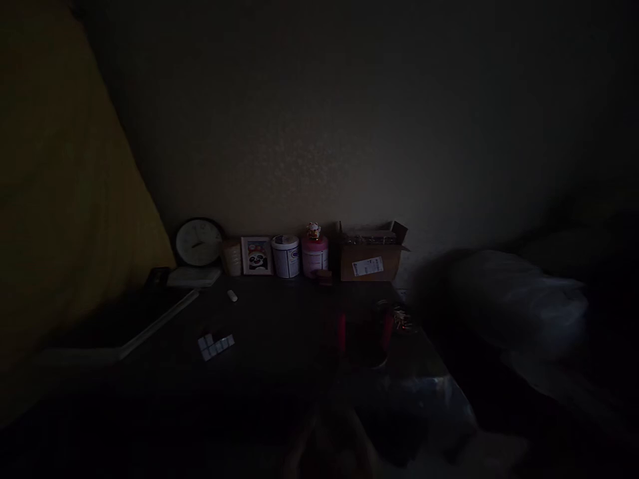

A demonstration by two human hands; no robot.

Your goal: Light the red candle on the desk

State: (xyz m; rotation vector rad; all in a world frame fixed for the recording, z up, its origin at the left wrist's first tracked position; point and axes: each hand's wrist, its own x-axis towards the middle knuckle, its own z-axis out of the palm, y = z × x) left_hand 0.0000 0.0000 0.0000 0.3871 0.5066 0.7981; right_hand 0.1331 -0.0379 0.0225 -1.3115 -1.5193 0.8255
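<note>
The room is very dark. At the bottom middle of the head view is a dim, blurred shape that may be my hands close together. I cannot make out fingers, nor whether anything is held. Beyond it on the dark table stand two upright red pieces, a left one and a right one, with something dark between them. Left of these lies a block of whitish squares. A small white piece lies farther back.
Along the wall stand a round clock, a panda picture, a white tub, a pink tub topped by a figurine, and an open cardboard box. Yellow cloth hangs left; a pale bag bulges right.
</note>
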